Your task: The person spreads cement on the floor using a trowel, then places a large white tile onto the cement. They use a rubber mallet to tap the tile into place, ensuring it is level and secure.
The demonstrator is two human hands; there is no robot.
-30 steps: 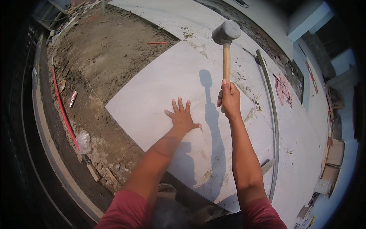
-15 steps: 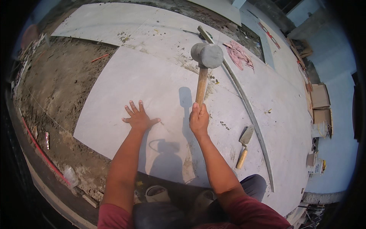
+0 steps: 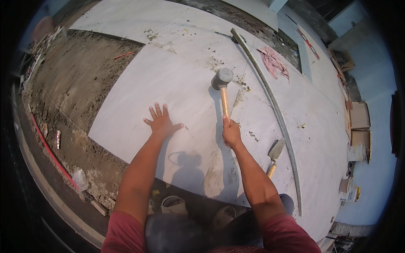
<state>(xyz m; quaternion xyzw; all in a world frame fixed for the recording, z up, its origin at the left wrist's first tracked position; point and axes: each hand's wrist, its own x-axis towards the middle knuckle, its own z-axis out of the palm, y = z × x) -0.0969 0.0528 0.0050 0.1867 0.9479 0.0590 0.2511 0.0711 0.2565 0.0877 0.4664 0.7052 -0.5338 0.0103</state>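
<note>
My left hand (image 3: 161,123) lies flat with fingers spread on a large pale floor tile (image 3: 126,107). In my right hand (image 3: 232,134) is the wooden handle of a rubber mallet (image 3: 225,101), gripped near its lower end. The mallet's grey head is low over the far right part of the tile, close to its own shadow; whether it touches cannot be made out. A trowel (image 3: 276,149) with a yellowish handle lies to the right of my right forearm, which partly covers the handle.
A long straight bar (image 3: 272,101) lies across the tiles on the right, near a pink cloth (image 3: 273,62). Bare soil (image 3: 63,84) borders the tile on the left, with a red pipe (image 3: 52,154) along it. Cardboard boxes (image 3: 359,116) stand by the blue wall (image 3: 377,168).
The mallet has swung down from a raised position toward the tile, its head now lower and farther from me. My left hand stays flat on the tile. The whole view has shifted slightly.
</note>
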